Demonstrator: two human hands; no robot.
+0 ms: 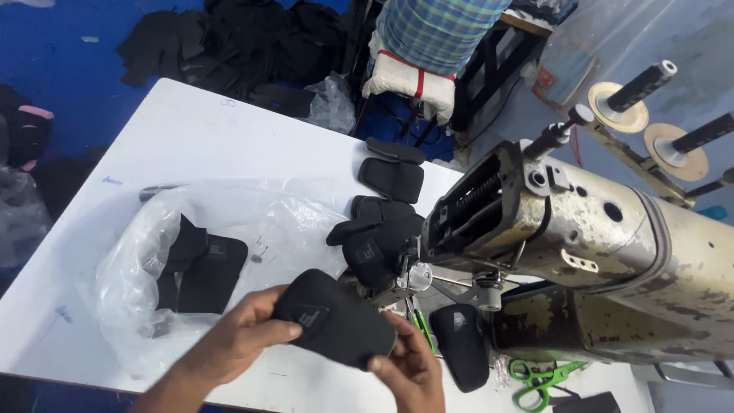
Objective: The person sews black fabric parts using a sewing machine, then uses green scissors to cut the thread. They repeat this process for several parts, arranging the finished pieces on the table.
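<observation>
Both hands pinch one black padded piece [336, 327] just above the white table [191, 130]: left hand [241, 340] gripping its left end, right hand [409, 371] its lower right edge. Sewing machine [581, 252] sits right beside, so fingers could probably drift near the needle, and the green scissors [535, 380] might snag.

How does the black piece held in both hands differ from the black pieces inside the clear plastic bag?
The held black piece is up off the table, gripped by the left hand and right hand; the bagged pieces lie on the white table. The held one is single and uncovered; the bagged ones are several, behind clear plastic. Both are black with a small label.
</observation>
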